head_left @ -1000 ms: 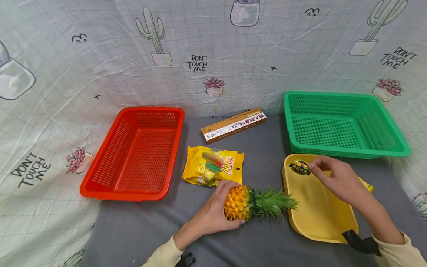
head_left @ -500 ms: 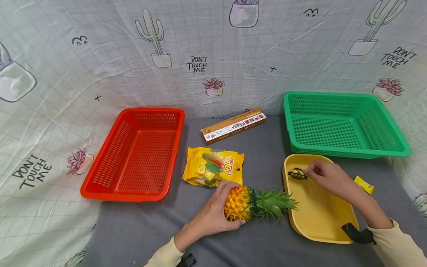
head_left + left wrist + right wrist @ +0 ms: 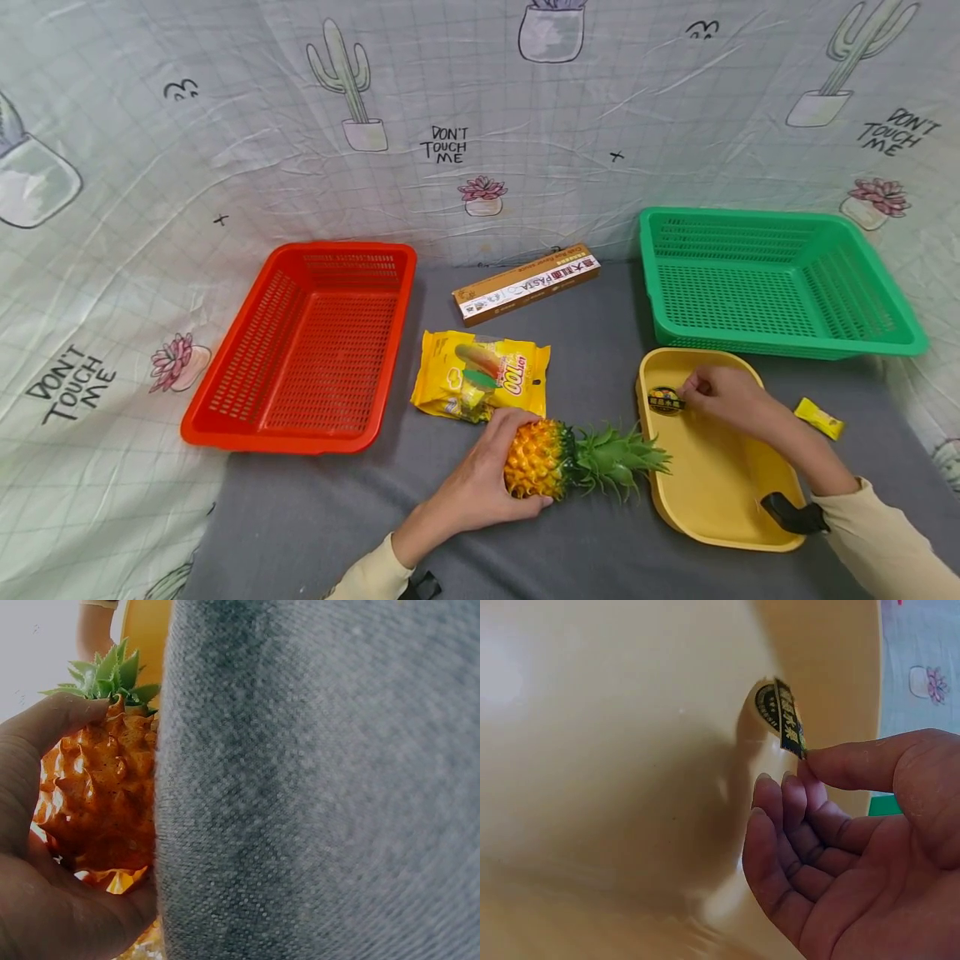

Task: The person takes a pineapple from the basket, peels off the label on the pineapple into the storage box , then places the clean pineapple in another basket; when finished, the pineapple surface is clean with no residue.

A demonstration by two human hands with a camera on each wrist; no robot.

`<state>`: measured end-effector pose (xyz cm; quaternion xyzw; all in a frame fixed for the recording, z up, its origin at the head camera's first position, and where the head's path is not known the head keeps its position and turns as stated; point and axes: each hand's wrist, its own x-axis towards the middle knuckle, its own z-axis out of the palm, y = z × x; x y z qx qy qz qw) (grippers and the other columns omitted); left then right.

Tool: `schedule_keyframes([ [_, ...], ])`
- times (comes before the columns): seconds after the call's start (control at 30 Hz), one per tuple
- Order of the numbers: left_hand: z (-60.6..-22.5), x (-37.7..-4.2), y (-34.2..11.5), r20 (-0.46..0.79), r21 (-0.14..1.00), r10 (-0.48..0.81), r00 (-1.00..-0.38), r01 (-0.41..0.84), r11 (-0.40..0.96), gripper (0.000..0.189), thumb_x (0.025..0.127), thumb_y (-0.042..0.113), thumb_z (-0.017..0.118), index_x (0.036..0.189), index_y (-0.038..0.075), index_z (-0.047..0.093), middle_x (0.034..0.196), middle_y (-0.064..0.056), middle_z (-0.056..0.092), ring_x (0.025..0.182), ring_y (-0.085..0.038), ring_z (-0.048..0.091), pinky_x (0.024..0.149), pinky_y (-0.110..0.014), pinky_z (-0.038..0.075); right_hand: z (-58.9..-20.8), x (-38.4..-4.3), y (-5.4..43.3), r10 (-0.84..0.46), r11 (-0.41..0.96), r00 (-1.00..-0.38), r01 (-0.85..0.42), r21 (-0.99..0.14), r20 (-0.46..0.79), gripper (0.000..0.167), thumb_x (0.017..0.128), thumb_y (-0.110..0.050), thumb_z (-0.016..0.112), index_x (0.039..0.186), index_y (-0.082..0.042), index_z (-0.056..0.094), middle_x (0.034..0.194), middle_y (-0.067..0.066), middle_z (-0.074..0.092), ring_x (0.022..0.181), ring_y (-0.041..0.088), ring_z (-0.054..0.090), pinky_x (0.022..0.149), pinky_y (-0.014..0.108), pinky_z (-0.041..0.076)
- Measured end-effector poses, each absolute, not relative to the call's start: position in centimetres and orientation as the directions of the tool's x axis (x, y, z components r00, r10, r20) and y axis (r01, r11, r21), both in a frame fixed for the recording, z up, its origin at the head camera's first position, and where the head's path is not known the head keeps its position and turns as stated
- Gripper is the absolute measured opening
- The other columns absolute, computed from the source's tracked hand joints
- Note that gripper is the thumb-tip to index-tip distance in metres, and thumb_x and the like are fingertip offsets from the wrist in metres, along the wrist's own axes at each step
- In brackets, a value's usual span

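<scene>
My left hand [image 3: 487, 471] grips the orange body of a pineapple [image 3: 536, 458] that lies on its side on the grey cloth. Its green leaves point right and reach the rim of a yellow tray [image 3: 720, 508]. In the left wrist view the thumb lies along the pineapple [image 3: 105, 780] near the leaf base. Over the far end of the tray, my right hand [image 3: 731, 400] pinches a black and gold sticker [image 3: 665, 401] between thumb and forefinger. The right wrist view shows the sticker [image 3: 784, 716] bent, its edge at the thumb tip, with the other fingers curled below.
A red basket [image 3: 371, 417] stands at the left, a green basket [image 3: 787, 346] at the back right. Between them lie a brown pasta box [image 3: 528, 285] and a yellow snack bag [image 3: 480, 375]. A small yellow packet [image 3: 819, 418] lies right of the tray. A printed cloth [image 3: 555, 167] hangs behind.
My right hand has moved slightly left and down over the tray, the sticker with it, and the small yellow packet has come fully into view. The left hand and pineapple stay put.
</scene>
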<state>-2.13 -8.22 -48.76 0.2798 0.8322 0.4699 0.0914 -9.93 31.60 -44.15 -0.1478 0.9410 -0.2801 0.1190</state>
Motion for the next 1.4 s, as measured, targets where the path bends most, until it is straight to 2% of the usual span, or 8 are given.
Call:
schedule_keyframes([
  [0.2,-48.8,-2.1,-8.2,0.120,0.834,0.551,-0.826,0.385,0.395,0.091,0.082,0.038,0.091,0.155,0.034,0.037,0.145,0.008,0.036,0.123,-0.011,0.049,0.103,-0.040,0.046,-44.7,-10.2,31.6,-0.329,0.813,-0.927,-0.181,-0.554,-0.181,0.013,0.100,-0.008,0.069,0.090,-0.002,0.071,0.074,-0.006,0.063,0.066,0.013,0.054,0.060,0.029,0.043],
  [0.43,-48.8,-2.1,-8.2,0.118,0.834,0.548,-0.828,0.382,0.399,0.091,0.081,0.037,0.091,0.154,0.035,0.037,0.144,0.010,0.036,0.123,-0.010,0.048,0.104,-0.040,0.046,-45.3,-10.4,31.8,-0.318,0.838,-0.935,-0.201,-0.507,-0.155,0.015,0.095,-0.008,0.074,0.082,-0.006,0.066,0.072,-0.007,0.060,0.064,0.013,0.049,0.059,0.028,0.039],
  [1.07,-48.7,-2.1,-8.1,0.122,0.833,0.544,-0.830,0.384,0.399,0.091,0.081,0.037,0.092,0.154,0.034,0.037,0.145,0.009,0.037,0.121,-0.010,0.050,0.103,-0.039,0.047,-46.3,-10.6,32.0,-0.329,0.844,-0.937,-0.237,-0.480,-0.116,0.019,0.091,-0.013,0.081,0.081,-0.010,0.064,0.076,-0.006,0.062,0.064,0.012,0.050,0.058,0.029,0.041],
  [1.4,-48.8,-2.1,-8.2,0.116,0.832,0.545,-0.830,0.381,0.403,0.091,0.081,0.038,0.091,0.154,0.035,0.036,0.145,0.009,0.036,0.122,-0.010,0.049,0.103,-0.040,0.046,-46.0,-10.4,31.5,-0.322,0.850,-0.944,-0.256,-0.461,-0.070,0.016,0.090,-0.006,0.074,0.079,-0.009,0.063,0.072,-0.006,0.059,0.062,0.012,0.049,0.058,0.029,0.039],
])
